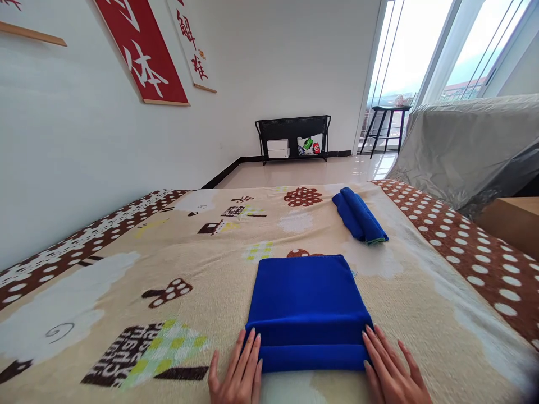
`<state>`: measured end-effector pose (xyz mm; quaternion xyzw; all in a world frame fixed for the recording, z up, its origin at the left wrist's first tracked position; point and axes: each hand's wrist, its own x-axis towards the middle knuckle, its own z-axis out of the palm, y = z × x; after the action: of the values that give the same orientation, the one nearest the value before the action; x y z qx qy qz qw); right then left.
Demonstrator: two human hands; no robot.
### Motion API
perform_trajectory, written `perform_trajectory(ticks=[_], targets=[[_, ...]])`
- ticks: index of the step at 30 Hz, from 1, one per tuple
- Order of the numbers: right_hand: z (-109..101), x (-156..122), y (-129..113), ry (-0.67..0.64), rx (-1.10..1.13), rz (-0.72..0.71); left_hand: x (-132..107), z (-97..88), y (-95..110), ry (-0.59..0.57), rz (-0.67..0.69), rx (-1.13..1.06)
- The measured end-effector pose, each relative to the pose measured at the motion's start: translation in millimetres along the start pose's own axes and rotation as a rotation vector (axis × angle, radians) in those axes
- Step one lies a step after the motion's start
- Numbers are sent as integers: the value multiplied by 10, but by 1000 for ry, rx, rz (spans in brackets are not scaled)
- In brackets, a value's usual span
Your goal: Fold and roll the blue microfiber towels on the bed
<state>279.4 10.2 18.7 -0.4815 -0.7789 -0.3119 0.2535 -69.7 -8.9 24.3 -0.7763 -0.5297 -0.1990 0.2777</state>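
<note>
A blue towel lies flat on the patterned blanket, its near edge turned over into a low roll. My left hand rests on the blanket with its fingertips against the roll's left end. My right hand touches the roll's right end in the same way. Both hands have straight, slightly spread fingers and grip nothing. A second blue towel, rolled up, lies farther away to the right.
A grey covered piece of furniture and a wooden surface stand to the right. A white wall with red banners runs along the left. A black rack and a stool stand at the far end.
</note>
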Motion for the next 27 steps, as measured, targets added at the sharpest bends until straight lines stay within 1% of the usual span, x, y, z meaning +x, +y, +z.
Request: perform_trajectory(ticks=[2, 4, 5, 6, 7, 8, 10, 12, 13, 14, 15, 16, 17, 18, 20, 22, 23, 24, 25, 27], targets=[[50, 100, -286, 41, 79, 10, 142, 0, 274, 47, 88, -58], [131, 234, -619, 118, 225, 73, 313, 54, 573, 92, 209, -142], [169, 289, -737, 143, 283, 114, 378, 90, 673, 93, 242, -166], [197, 323, -795, 146, 303, 144, 416, 125, 718, 81, 247, -168], [213, 331, -787, 127, 278, 151, 420, 154, 701, 62, 229, -150], [214, 312, -716, 89, 219, 126, 390, 174, 623, 34, 198, -117], [180, 213, -451, 11, 76, 53, 245, 181, 342, -15, 126, -36], [116, 95, -172, -10, -13, 39, 63, 152, 40, -72, 27, 37], [81, 58, -77, -11, -29, 50, -9, 129, -64, -98, -21, 68], [49, 45, -27, -12, -34, 62, -53, 104, -116, -111, -58, 93], [24, 60, -26, -7, -34, 71, -63, 81, -112, -112, -84, 114], [6, 101, -70, -2, -28, 73, -37, 62, -51, -104, -98, 127], [-2, 163, -151, 5, -13, 63, 21, 50, 57, -86, -88, 127], [0, 238, -255, 12, 12, 39, 104, 46, 198, -61, -47, 107], [33, 382, -478, 35, 83, -28, 302, 61, 507, -26, 83, 36], [90, 463, -627, 33, 146, -61, 463, 96, 729, -5, 183, -28], [119, 466, -648, 26, 155, -54, 506, 117, 772, -7, 195, -39], [145, 444, -631, 12, 144, -35, 516, 136, 762, -19, 183, -33], [164, 400, -578, -5, 120, -10, 493, 154, 701, -36, 157, -14], [183, 268, -398, -37, 55, 30, 366, 179, 470, -71, 72, 43]])
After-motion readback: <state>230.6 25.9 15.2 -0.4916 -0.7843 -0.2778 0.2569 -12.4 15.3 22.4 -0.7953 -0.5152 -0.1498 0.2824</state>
